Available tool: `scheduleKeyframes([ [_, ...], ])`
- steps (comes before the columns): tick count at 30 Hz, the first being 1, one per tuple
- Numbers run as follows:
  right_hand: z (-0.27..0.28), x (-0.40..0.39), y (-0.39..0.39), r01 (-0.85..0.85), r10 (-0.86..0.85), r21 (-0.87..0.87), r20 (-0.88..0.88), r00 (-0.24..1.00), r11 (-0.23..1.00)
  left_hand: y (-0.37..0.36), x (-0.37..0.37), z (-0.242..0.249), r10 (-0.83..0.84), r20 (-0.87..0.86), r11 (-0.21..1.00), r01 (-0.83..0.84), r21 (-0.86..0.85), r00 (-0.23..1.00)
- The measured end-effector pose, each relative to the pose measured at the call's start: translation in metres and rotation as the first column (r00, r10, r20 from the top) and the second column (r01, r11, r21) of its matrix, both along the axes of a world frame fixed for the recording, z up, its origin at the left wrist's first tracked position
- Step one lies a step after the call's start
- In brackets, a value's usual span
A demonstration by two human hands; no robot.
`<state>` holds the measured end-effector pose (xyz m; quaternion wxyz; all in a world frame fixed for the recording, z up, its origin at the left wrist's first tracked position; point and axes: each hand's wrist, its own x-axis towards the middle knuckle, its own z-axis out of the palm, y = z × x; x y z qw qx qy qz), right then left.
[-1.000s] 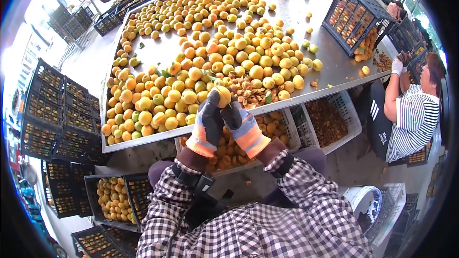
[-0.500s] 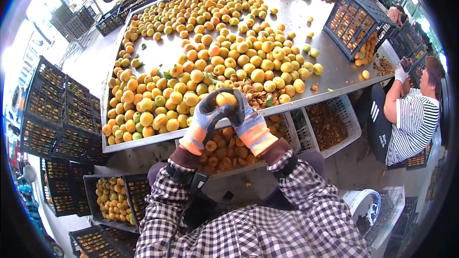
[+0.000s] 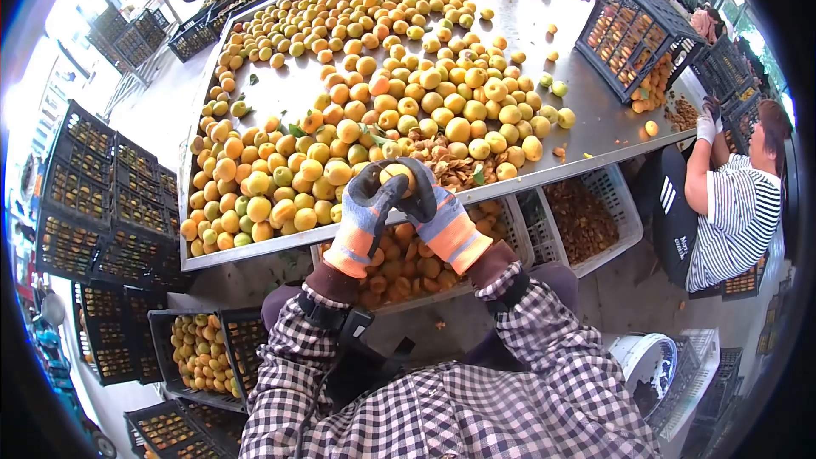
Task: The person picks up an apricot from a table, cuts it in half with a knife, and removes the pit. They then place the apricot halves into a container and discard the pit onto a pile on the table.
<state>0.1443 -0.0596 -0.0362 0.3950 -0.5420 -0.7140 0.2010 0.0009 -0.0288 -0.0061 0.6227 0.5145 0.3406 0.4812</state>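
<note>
Over the near edge of the metal table, my left hand (image 3: pixel 367 211) and my right hand (image 3: pixel 437 214) meet around one yellow-orange apricot (image 3: pixel 398 174). Both wear gloves with dark palms and orange-and-grey cuffs. The fingers of each hand curl against the fruit from opposite sides, partly covering it. Just beyond my hands, a heap of loose apricots (image 3: pixel 319 153) spreads across the tabletop. Brown scraps (image 3: pixel 446 163) lie beside the heap, close to my right fingertips. Below my hands, a pale crate (image 3: pixel 520 234) holds more orange fruit, partly hidden by my forearms.
A white crate (image 3: pixel 627 212) of brown scraps stands right of my knees. On the table's right side, a tilted dark crate (image 3: pixel 625 38) spills fruit. A seated person (image 3: pixel 735 204) works at the right. Stacked crates (image 3: pixel 76 191) rise at the left; a white bucket (image 3: pixel 633 357) stands lower right.
My hands have shifted very slightly, still holding the apricot, which now sits a little higher and more left between the fingers. The table's contents look the same.
</note>
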Motion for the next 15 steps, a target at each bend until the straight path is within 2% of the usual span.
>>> scheduleKeyframes([
  [1,0.002,-0.002,-0.001,-0.002,0.002,0.000,-0.001,1.000,1.000,-0.001,-0.001,0.001,-0.003,0.008,1.000,0.003,0.018,1.000],
  [3,0.009,-0.004,-0.006,0.009,-0.008,0.006,-0.237,0.972,1.000,-0.003,-0.002,0.002,-0.010,0.007,1.000,0.010,0.011,1.000],
  [12,-0.008,0.000,-0.005,-0.044,0.068,0.079,-0.320,0.945,0.996,-0.006,0.001,0.003,-0.025,0.027,1.000,0.025,-0.006,0.999],
  [15,-0.006,0.001,-0.007,-0.055,0.056,0.013,-0.340,0.939,0.998,-0.005,0.001,0.001,-0.038,0.024,0.999,0.038,0.009,0.999],
])
